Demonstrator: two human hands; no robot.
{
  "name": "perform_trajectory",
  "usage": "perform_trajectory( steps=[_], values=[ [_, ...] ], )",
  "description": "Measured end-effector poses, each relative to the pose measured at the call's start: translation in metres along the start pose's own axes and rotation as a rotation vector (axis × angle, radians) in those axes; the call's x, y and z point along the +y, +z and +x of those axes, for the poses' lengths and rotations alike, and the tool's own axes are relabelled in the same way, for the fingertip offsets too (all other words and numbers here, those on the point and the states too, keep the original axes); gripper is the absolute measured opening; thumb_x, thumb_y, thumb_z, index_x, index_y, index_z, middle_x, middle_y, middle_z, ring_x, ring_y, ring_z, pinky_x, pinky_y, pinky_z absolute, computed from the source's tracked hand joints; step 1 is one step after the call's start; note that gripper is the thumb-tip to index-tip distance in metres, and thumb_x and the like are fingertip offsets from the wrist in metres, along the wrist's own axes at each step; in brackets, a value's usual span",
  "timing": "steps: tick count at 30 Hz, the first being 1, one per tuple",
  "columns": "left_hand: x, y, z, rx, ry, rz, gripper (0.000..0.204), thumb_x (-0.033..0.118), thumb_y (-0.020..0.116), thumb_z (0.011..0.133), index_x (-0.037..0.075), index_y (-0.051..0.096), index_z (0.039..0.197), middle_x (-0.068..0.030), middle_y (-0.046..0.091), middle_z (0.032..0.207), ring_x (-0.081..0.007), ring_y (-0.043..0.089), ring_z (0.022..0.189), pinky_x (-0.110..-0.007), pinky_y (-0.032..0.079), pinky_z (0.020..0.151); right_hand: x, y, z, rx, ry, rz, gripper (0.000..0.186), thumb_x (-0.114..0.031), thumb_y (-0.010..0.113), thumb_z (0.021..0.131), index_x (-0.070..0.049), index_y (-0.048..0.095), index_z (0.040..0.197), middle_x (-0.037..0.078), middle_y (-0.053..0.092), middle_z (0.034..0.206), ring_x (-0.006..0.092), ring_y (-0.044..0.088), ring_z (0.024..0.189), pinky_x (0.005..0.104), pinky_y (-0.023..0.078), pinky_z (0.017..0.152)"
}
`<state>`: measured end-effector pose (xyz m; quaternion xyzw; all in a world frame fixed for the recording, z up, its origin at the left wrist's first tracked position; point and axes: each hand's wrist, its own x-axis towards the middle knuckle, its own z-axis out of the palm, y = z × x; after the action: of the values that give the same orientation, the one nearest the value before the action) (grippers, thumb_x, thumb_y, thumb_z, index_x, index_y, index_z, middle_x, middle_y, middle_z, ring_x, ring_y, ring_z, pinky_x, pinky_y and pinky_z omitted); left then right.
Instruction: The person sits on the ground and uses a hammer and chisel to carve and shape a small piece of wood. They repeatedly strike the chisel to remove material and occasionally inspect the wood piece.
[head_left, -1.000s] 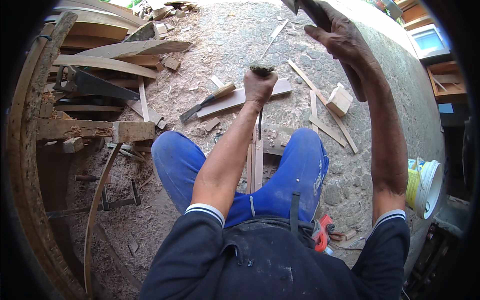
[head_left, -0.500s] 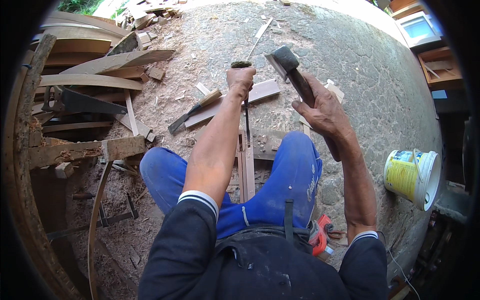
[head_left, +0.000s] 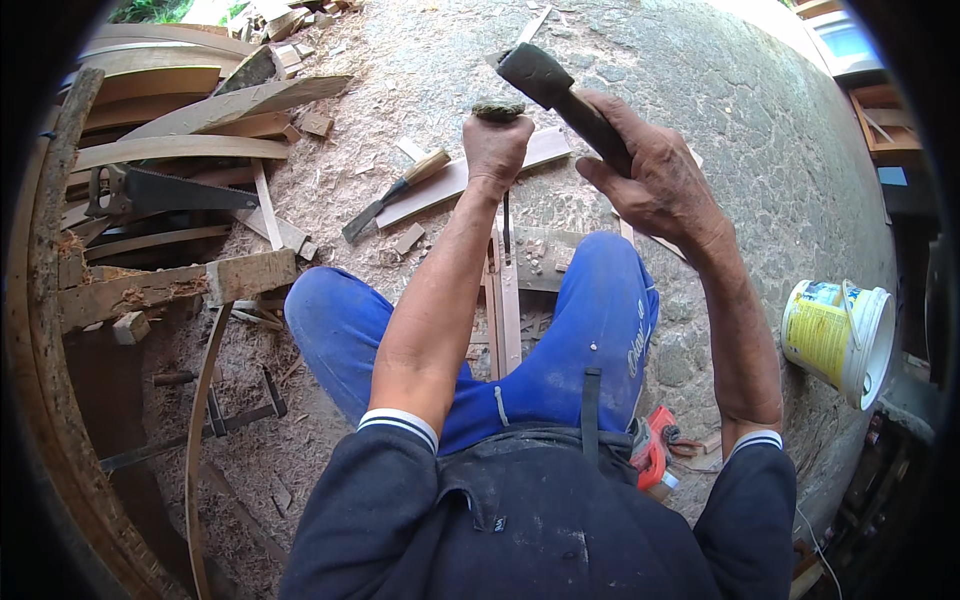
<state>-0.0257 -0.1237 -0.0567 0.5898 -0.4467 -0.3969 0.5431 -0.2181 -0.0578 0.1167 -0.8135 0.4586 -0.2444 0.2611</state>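
My left hand (head_left: 496, 150) is wrapped round the handle of an upright chisel (head_left: 507, 222). The handle's worn, frayed top shows above the fist, and the dark narrow blade runs down to a strip of wood (head_left: 509, 320) between my knees. The cutting tip is hard to make out against the wood. To the right, my right hand (head_left: 655, 175) grips a hatchet (head_left: 536, 76) by its dark wooden handle. The hatchet's heavy metal head hangs just above and right of the chisel's top, apart from it.
A wide chisel (head_left: 395, 195) lies on a pale board (head_left: 470, 178) beyond my knees. Left are a handsaw (head_left: 180, 190), stacked curved timbers (head_left: 180, 155) and a clamp (head_left: 215, 425). A white and yellow bucket (head_left: 835, 335) stands right; a red tool (head_left: 655, 450) sits by my hip.
The hatchet has moved up and left, closer over the chisel's top, and its head has turned. My left hand still grips the chisel, shifted slightly in the picture as the whole view moved.
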Motion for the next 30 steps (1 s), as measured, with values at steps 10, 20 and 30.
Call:
perform_trajectory(
  steps=[10, 20, 30],
  values=[
    [-0.005, 0.003, 0.006, 0.055, 0.073, 0.129, 0.013, 0.015, 0.071, 0.074, 0.003, 0.073, 0.078, -0.0129, 0.074, 0.075, -0.0242, 0.073, 0.070, -0.036, 0.055, 0.068, 0.033, 0.009, 0.088, -0.445, 0.121, -0.453, 0.047, -0.004, 0.062, 0.088, -0.009, 0.054, 0.134, 0.018, 0.073, 0.107, 0.0319, 0.073, 0.096, 0.0474, 0.059, 0.081],
    [-0.039, 0.007, 0.019, 0.045, 0.094, 0.086, 0.013, 0.015, 0.068, 0.077, 0.003, 0.073, 0.077, -0.0119, 0.074, 0.072, -0.0216, 0.072, 0.066, -0.037, 0.055, 0.065, -0.035, -0.066, 0.114, 0.303, 0.247, 0.216, 0.049, -0.014, 0.064, 0.094, -0.004, 0.051, 0.140, 0.016, 0.067, 0.112, 0.0261, 0.065, 0.101, 0.0416, 0.054, 0.088],
    [0.061, -0.008, -0.065, 0.167, 0.325, 0.108, 0.016, 0.011, 0.079, 0.081, 0.002, 0.067, 0.088, -0.0088, 0.073, 0.079, -0.0156, 0.071, 0.072, -0.031, 0.058, 0.067, 0.044, -0.009, 0.008, -0.290, 0.337, -0.077, 0.056, -0.017, 0.068, 0.084, -0.013, 0.052, 0.137, 0.017, 0.071, 0.102, 0.0315, 0.070, 0.099, 0.0506, 0.054, 0.089]
  ],
)
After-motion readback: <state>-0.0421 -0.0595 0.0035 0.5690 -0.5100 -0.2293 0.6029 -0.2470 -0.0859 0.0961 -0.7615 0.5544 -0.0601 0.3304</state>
